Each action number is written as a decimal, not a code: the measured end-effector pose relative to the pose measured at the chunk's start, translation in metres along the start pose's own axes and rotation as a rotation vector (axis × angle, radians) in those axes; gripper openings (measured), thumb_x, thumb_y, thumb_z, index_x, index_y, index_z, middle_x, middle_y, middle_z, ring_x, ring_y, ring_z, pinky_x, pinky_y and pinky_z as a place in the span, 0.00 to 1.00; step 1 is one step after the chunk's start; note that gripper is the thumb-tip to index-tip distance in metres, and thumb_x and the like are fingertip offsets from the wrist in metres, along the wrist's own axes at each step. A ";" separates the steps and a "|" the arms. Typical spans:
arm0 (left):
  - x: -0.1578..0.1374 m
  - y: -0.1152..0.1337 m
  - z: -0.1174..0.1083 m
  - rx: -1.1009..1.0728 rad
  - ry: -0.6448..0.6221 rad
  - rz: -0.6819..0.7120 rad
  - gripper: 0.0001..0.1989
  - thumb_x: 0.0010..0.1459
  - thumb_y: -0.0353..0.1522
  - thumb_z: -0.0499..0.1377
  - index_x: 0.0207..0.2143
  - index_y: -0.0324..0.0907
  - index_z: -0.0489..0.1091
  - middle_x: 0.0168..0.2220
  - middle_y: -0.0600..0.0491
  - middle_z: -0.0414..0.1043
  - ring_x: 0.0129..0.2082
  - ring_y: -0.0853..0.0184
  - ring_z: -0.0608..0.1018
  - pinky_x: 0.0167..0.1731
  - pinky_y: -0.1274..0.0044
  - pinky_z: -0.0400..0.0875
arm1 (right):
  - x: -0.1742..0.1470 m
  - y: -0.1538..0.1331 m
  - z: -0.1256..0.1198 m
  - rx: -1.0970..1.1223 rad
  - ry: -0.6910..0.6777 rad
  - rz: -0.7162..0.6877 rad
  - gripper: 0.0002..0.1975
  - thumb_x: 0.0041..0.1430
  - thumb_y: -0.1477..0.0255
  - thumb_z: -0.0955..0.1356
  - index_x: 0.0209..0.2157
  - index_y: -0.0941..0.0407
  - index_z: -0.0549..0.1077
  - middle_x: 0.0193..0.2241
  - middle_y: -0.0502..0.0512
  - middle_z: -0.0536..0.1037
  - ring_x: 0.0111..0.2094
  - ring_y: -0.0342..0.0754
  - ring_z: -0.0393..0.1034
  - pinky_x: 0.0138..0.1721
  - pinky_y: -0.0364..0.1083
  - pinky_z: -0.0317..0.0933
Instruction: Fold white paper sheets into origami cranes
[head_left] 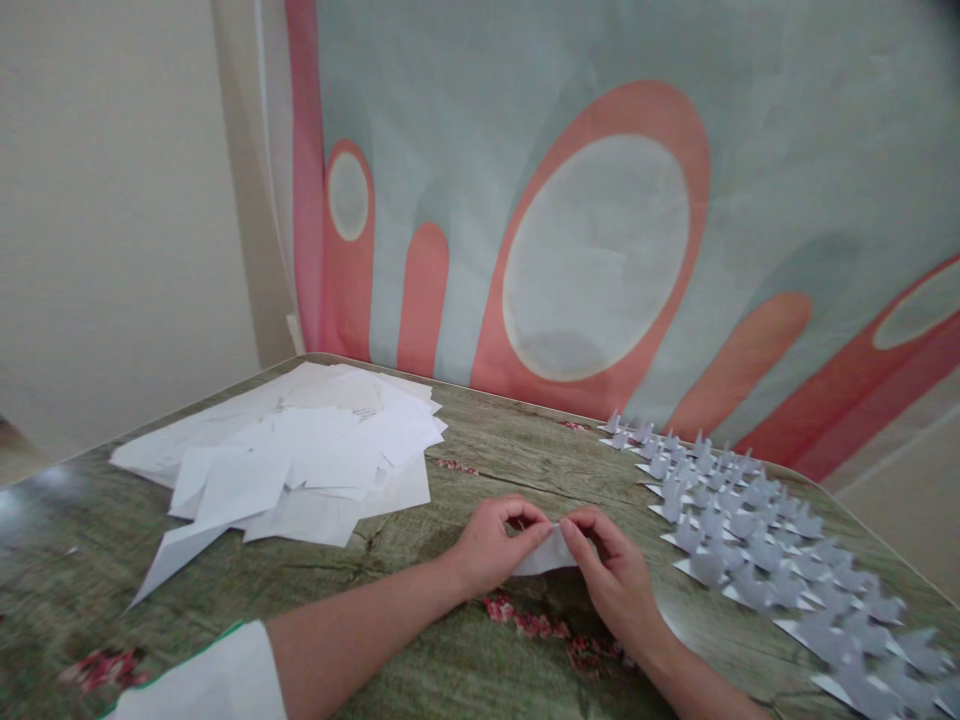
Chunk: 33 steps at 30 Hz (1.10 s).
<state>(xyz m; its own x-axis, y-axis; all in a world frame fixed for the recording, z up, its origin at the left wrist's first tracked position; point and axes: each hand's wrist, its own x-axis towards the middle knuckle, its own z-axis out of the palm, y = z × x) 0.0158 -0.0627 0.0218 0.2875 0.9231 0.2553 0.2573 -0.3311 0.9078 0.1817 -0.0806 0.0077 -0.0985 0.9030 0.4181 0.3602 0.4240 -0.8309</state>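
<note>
A small piece of white paper [546, 558] is held just above the wood-patterned tabletop, between my two hands. My left hand [501, 540] pinches its upper left part between thumb and fingers. On the other side, my right hand [609, 562] grips the upper right part the same way. The two thumbs nearly meet at the top edge of the paper. Part of the sheet is hidden behind the fingers, so its full folded shape cannot be made out.
A loose heap of white paper sheets [322, 430] spreads over the left of the table [480, 440]. Rows of small folded paper figures [750, 520] stand along the right side. Behind the table hangs a green and red patterned backdrop [450, 120].
</note>
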 end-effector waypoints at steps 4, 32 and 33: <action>0.000 0.001 -0.001 0.024 -0.009 0.005 0.08 0.52 0.32 0.56 0.27 0.37 0.73 0.27 0.52 0.73 0.30 0.69 0.72 0.31 0.80 0.64 | 0.000 0.003 0.000 -0.009 -0.014 0.002 0.09 0.59 0.66 0.63 0.28 0.57 0.68 0.25 0.51 0.68 0.29 0.45 0.63 0.32 0.43 0.57; 0.000 0.001 -0.001 0.064 -0.013 0.006 0.08 0.53 0.32 0.55 0.27 0.37 0.71 0.27 0.53 0.72 0.30 0.68 0.72 0.32 0.80 0.64 | 0.000 -0.006 0.005 -0.007 -0.094 0.125 0.12 0.60 0.63 0.61 0.30 0.57 0.67 0.25 0.50 0.69 0.27 0.45 0.62 0.29 0.41 0.56; 0.001 -0.001 -0.001 0.059 -0.010 0.005 0.08 0.53 0.32 0.55 0.27 0.37 0.71 0.27 0.53 0.72 0.30 0.68 0.72 0.32 0.80 0.64 | 0.000 -0.006 0.005 -0.006 -0.107 0.126 0.12 0.59 0.63 0.61 0.30 0.57 0.68 0.25 0.50 0.69 0.28 0.45 0.63 0.29 0.41 0.57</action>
<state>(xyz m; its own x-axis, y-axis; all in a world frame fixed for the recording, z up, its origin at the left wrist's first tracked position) 0.0148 -0.0617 0.0219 0.2982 0.9195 0.2562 0.3095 -0.3471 0.8853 0.1750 -0.0828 0.0107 -0.1503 0.9512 0.2694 0.3813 0.3071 -0.8719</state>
